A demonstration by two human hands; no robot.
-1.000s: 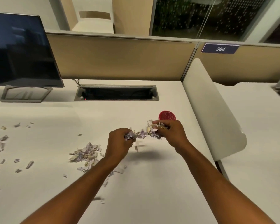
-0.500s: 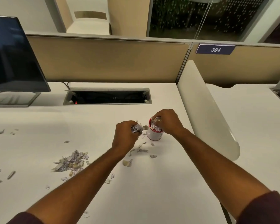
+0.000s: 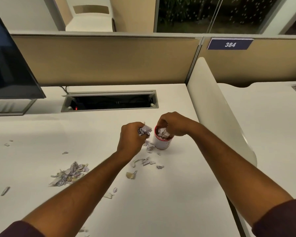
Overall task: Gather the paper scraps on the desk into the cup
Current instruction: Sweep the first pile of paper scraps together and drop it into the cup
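Head view: left grip (image 3: pixel 132 136) clenches scraps (image 3: pixel 144 131) beside cup (image 3: pixel 161 142); right grip (image 3: pixel 172 124) pinches paper at rim.

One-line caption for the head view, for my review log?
Right hand presses paper scraps into cup; left hand grips another wad beside it.

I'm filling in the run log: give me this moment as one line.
left hand: clutching wad of scraps beside cup | right hand: fingers in cup mouth, pressing scraps | desk: loose scraps remain
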